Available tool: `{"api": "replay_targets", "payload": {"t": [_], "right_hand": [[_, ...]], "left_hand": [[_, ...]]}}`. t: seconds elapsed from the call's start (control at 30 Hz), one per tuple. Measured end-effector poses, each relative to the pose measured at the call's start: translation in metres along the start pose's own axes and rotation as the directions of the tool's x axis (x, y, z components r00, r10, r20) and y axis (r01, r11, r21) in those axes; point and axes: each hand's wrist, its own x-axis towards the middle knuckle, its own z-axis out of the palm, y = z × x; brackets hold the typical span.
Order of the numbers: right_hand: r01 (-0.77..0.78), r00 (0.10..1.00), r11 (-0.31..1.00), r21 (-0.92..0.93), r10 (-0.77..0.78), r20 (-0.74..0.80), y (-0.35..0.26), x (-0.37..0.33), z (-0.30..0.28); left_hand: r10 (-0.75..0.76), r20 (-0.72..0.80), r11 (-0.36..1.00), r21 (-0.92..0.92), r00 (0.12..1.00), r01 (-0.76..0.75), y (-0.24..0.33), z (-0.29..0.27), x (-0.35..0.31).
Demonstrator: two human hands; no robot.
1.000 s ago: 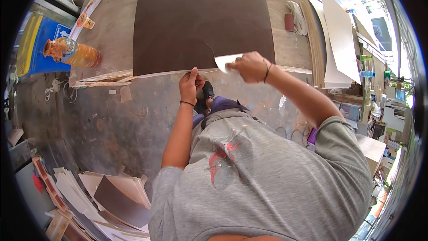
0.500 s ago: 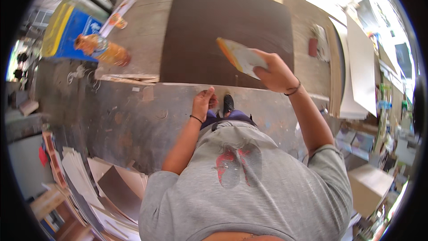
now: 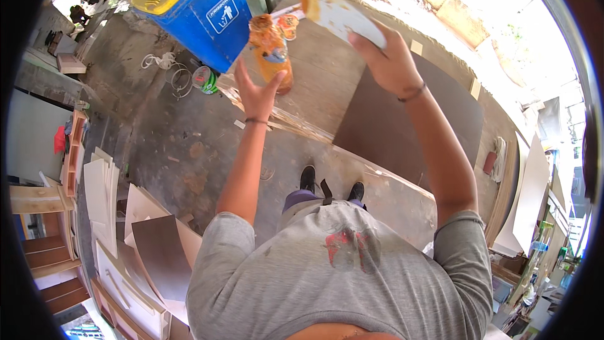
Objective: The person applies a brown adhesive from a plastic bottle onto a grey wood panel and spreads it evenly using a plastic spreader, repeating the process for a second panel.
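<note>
My right hand (image 3: 390, 60) grips a flat white spreader (image 3: 343, 17), raised above the workbench, with orange-yellow residue along its far edge. My left hand (image 3: 255, 91) is open, thumb and fingers apart, at the near side of a plastic bottle (image 3: 267, 53). Orange stuff coats the bottle, thickest at its top. The thumb overlaps the bottle's lower part; whether it touches cannot be told. Under my right forearm, a dark brown sheet (image 3: 402, 119) lies flat on the wooden workbench (image 3: 321, 82).
A blue bin (image 3: 195, 19) with a yellow lid stands beyond my left hand. Near its base are a green-and-white can (image 3: 204, 80) and coiled cord. A small orange-stained cup (image 3: 287, 26) sits beside the bottle. Boards (image 3: 167, 252) lean at lower left; white sheets (image 3: 525, 195) stand at right.
My view has turned left. My left hand has gone from in front of my body to the bottle and opened. The spreader in my right hand has lifted away from the brown sheet.
</note>
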Motion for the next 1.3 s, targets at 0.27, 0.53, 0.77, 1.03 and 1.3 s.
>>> {"api": "replay_targets", "payload": {"t": [0.27,0.53,0.77,1.03,1.3], "right_hand": [[0.325,0.931,0.940,-0.101,-0.299,0.208,-0.006,0.090,0.035],[0.238,0.939,0.956,-0.171,-0.182,0.290,-0.003,0.117,0.034],[0.300,0.898,0.934,-0.197,-0.206,0.390,0.009,0.131,0.043],[0.230,0.899,0.951,-0.205,-0.127,0.418,0.022,0.131,0.042],[0.499,0.847,0.824,-0.270,-0.397,0.354,0.050,0.128,0.047]], "left_hand": [[0.106,0.180,0.949,-0.312,0.978,-0.045,-0.019,0.022,0.052],[0.106,0.413,0.835,-0.532,0.905,0.145,-0.033,0.011,0.078],[0.121,0.451,0.819,-0.549,0.884,0.168,-0.036,0.005,0.084],[0.101,0.507,0.816,-0.534,0.856,0.220,-0.029,-0.003,0.083],[0.151,0.453,0.865,-0.491,0.878,0.105,-0.032,0.002,0.081]]}}
